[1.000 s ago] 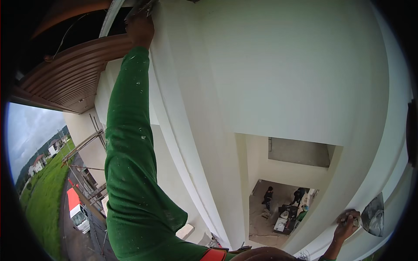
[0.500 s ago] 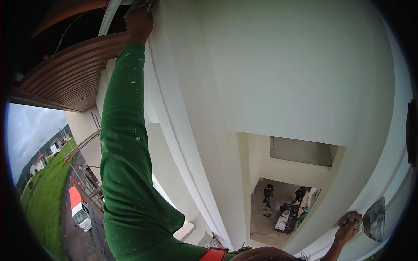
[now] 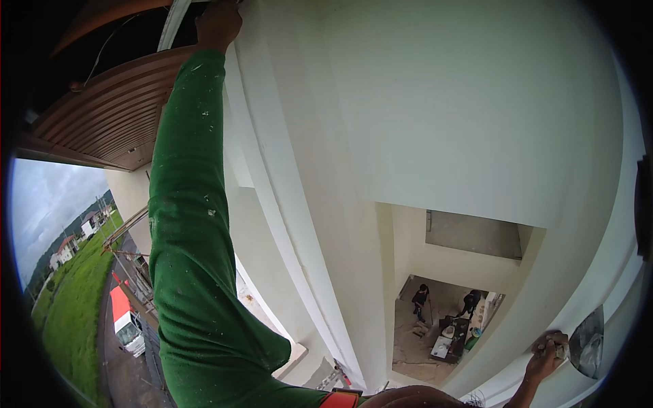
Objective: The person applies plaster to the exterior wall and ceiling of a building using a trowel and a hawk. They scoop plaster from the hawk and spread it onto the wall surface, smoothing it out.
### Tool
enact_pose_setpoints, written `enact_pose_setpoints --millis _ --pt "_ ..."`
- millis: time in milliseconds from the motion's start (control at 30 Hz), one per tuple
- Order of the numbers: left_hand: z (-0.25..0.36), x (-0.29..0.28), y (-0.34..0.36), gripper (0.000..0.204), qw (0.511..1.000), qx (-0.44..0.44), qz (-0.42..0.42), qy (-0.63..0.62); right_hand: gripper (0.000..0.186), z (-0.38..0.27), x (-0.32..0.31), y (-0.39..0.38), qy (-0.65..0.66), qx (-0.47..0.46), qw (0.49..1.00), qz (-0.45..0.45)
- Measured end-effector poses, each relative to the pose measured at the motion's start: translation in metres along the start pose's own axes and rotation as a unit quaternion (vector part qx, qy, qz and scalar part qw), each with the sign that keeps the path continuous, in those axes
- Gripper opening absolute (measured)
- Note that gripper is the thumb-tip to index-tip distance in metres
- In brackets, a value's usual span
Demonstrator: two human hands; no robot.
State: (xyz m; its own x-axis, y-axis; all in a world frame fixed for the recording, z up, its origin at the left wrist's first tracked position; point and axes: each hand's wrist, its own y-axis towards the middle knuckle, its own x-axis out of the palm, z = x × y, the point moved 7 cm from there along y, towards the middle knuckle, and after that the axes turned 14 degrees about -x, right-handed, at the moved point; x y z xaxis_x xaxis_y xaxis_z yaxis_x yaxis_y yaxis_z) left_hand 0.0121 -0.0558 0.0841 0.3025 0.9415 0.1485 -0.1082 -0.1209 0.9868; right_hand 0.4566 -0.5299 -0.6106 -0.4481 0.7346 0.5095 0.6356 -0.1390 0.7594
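My left arm, in a paint-spotted green sleeve, reaches high toward the top left. My left hand is by the top of a pale wall corner, beneath the eave opening. Its fingers look curled, but the top edge cuts them off, so what they hold cannot be made out. Low on the right, my right hand is closed around a small grey-smeared tool. Beside it is a dark, shiny flat plate with a curved outline; whether it is joined to the tool I cannot tell. The smooth off-white wall fills the middle.
A brown ribbed soffit and a pale metal strip lie at upper left. Scaffolding poles stand outside above a road with a red-and-white truck. Through an opening, far below, people stand near a dark table.
My left hand has gone slightly higher, further past the top edge, and its sleeve has shifted a little left. My right hand has hardly moved. The view has tilted slightly.
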Motion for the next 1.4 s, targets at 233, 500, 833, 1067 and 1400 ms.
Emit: enact_pose_setpoints --millis 233,500,833,1067,1400 --pt "0.005 -0.007 -0.003 0.040 0.996 -0.004 -0.068 0.060 0.006 -0.001 0.003 0.002 0.005 0.007 1.000 -0.017" --pt "-0.002 0.011 -0.015 0.035 0.995 0.042 -0.010 0.092 0.008 0.000 0.000 0.002 -0.003 0.019 1.000 0.004" --pt "-0.020 -0.012 -0.054 0.028 0.998 0.007 -0.021 -0.065 0.007 -0.002 0.008 0.001 0.002 0.036 0.999 0.023" --pt "-0.021 0.020 0.006 0.034 0.993 -0.041 -0.041 -0.101 0.007 -0.005 -0.008 0.004 -0.011 0.032 0.999 0.029" --pt "0.015 0.003 0.019 0.032 0.991 0.002 -0.045 -0.123 0.007 -0.001 0.002 0.002 -0.009 0.012 1.000 -0.002"
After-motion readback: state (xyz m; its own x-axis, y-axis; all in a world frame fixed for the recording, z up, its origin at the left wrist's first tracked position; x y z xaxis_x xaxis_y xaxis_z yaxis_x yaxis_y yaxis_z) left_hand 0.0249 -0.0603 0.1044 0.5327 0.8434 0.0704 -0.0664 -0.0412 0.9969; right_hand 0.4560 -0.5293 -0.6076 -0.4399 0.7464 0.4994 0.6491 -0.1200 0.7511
